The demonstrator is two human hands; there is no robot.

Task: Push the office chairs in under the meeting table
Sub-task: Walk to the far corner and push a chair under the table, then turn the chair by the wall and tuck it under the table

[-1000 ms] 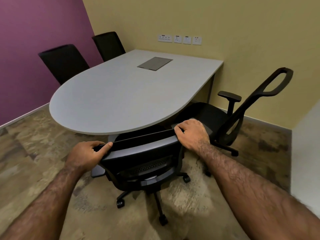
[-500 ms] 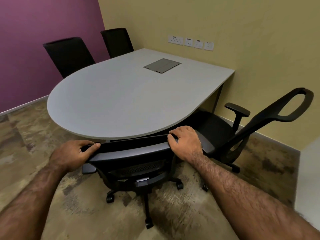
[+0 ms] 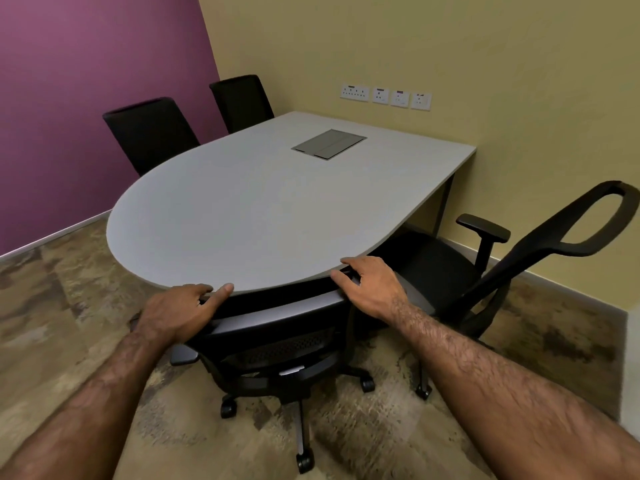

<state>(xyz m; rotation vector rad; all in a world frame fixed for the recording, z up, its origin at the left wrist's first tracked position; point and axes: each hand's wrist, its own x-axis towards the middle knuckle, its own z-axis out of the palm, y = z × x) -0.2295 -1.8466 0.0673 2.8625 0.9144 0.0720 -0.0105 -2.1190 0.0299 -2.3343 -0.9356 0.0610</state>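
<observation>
Both hands grip the top of the black office chair's backrest (image 3: 277,315), left hand (image 3: 180,315) and right hand (image 3: 372,289) curled around it, its seat tucked beneath the grey meeting table's (image 3: 259,209) rounded near edge.

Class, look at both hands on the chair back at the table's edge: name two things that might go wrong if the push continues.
1. The left hand and right hand grip the chair back right at the table edge; fingers may get pinched.
2. The reclined chair beside it sits close; bases or armrests might collide.
</observation>
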